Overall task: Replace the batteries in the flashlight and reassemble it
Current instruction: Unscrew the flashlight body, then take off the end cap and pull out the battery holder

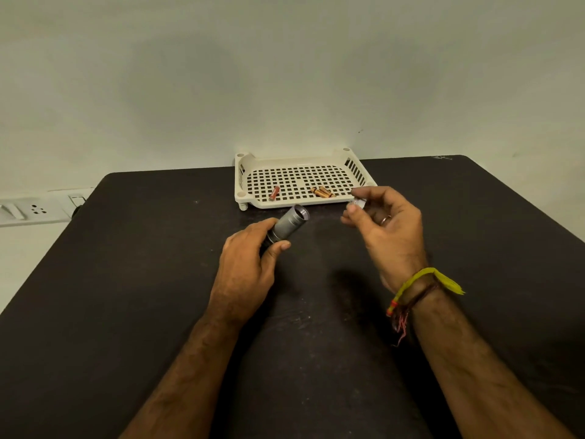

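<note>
**Flashlight open, cap in hand, batteries waiting in the tray**

The left hand [250, 264] grips the flashlight body [289, 224] near the middle of the desk [158, 248], fingers wrapped around its darker lower part and thumb pressed along the side. The open end of the grey tube tilts up and away toward the far edge. The right hand [386, 226] hovers beside it, well clear of the tube, its fingertips pinched narrowly on a small silvery piece [359, 203] that looks like the unscrewed end cap, though it is too small to be sure.

At the far edge of the desk sits a cream perforated tray [316, 202]. Inside it lie one reddish battery [274, 193] toward the left and a small cluster of orange batteries [322, 192] toward the right, just beside the right hand. Which are fresh and which are spent cannot be told from here.

The step in hand seems to be the opening or emptying of the flashlight. Next, the right hand probably needs to set down the cap, pick batteries from the tray, and feed them into the open tube with the correct polarity while the left hand holds the body steady.
</note>
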